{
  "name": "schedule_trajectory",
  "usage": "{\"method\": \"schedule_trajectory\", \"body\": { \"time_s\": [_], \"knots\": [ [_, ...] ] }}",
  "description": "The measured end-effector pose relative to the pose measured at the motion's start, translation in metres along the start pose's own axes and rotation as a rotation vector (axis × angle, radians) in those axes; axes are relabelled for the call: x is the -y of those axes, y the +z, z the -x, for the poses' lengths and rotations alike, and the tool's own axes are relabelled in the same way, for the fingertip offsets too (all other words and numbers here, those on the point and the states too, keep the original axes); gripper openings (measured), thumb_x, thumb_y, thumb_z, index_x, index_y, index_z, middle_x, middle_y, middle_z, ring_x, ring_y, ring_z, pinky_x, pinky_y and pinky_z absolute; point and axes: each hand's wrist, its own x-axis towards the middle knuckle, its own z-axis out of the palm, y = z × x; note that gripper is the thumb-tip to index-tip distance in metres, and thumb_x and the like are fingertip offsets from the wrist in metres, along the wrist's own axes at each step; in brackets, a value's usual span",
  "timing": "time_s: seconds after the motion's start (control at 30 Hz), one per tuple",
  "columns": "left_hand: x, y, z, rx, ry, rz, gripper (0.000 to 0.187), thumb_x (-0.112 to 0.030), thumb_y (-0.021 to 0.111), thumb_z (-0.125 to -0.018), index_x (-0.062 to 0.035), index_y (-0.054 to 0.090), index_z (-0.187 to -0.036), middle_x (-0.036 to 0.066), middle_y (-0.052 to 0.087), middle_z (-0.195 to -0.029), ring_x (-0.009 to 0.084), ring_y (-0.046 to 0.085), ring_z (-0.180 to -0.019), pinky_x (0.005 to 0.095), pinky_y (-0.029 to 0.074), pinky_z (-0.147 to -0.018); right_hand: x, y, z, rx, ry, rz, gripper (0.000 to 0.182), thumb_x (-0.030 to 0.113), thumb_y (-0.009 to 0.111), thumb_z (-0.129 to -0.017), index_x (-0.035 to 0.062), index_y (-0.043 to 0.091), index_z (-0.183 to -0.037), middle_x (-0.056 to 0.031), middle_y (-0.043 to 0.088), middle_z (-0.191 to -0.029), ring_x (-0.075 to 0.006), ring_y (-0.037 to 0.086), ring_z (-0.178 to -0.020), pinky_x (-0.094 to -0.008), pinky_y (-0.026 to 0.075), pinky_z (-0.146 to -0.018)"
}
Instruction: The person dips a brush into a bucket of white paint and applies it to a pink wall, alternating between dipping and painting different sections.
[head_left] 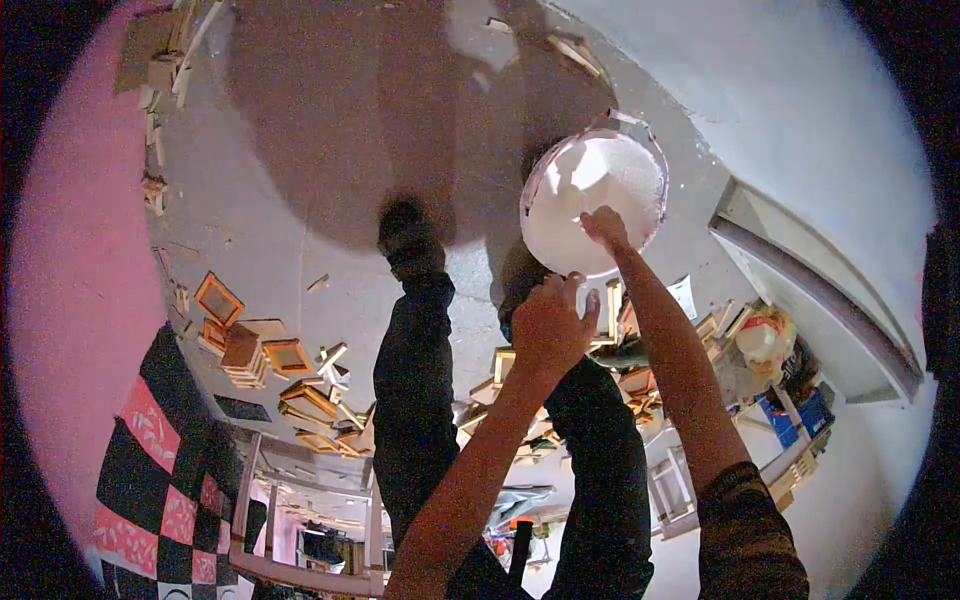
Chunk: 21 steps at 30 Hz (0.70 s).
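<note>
A round white bucket [535, 222] stands on the floor beyond my feet, its pale inside facing me and its rim stained reddish. My right hand [606, 228] reaches over the rim into it, fingers curled together against the white inside; what they hold, if anything, I cannot make out. At the near edge of the bucket is my left hand [552, 322], its fingers loosely bent and the thumb apart from them. My trousered legs [415, 355] extend below, one shoe [408, 235] on the floor left of the bucket.
Wooden frames [288, 355] and offcuts lie scattered around my legs. A pale ledge-like panel [815, 300] juts out at the right wall, near a plastic bag [765, 338] and a blue crate [800, 415]. A checkered panel [170, 470] stands left, beside a wooden frame structure [300, 575].
</note>
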Motion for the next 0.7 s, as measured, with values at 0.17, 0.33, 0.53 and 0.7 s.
{"method": "schedule_trajectory", "body": {
  "time_s": [0.17,0.33,0.53,0.7],
  "knots": [
    [0.002,0.002,0.0,0.002,0.03,-0.015,0.029,-0.032,0.056,-0.079,-0.0074,0.059,-0.094,0.014,0.055,-0.08,0.0311,0.059,-0.075,0.0437,0.049,-0.062,0.017,-0.005,0.002,-0.019,0.005,-0.028,0.047,0.038,0.049,-0.076,-0.0036,0.058,-0.096,-0.0262,0.058,-0.099,-0.0398,0.056,-0.096,-0.0445,0.045,-0.085],
    [0.013,-0.004,0.0,0.084,-0.018,-0.071,0.029,-0.032,0.056,-0.079,-0.0075,0.059,-0.095,0.015,0.056,-0.082,0.0326,0.059,-0.077,0.0436,0.049,-0.065,-0.024,0.048,-0.05,-0.085,-0.13,0.089,0.045,0.038,0.047,-0.08,-0.0028,0.059,-0.093,-0.0246,0.06,-0.095,-0.0388,0.057,-0.092,-0.0443,0.046,-0.081],
    [0.022,-0.009,0.0,0.17,-0.05,-0.109,0.031,-0.03,0.057,-0.079,-0.0084,0.06,-0.101,0.013,0.055,-0.085,0.0283,0.058,-0.077,0.0412,0.049,-0.068,-0.032,0.025,-0.024,-0.168,-0.199,0.077,0.037,0.035,0.045,-0.084,0.0004,0.058,-0.086,-0.0215,0.06,-0.082,-0.0404,0.058,-0.08,-0.0466,0.047,-0.072],
    [0.011,-0.031,0.012,0.059,0.025,-0.038,0.026,-0.028,0.057,-0.079,-0.0077,0.06,-0.095,0.014,0.056,-0.084,0.0301,0.059,-0.077,0.0412,0.049,-0.066,-0.052,0.006,0.001,-0.353,-0.438,0.002,0.038,0.038,0.049,-0.083,0.0025,0.058,-0.072,-0.0113,0.056,-0.06,-0.0284,0.055,-0.052,-0.0413,0.046,-0.05]
  ]
}}
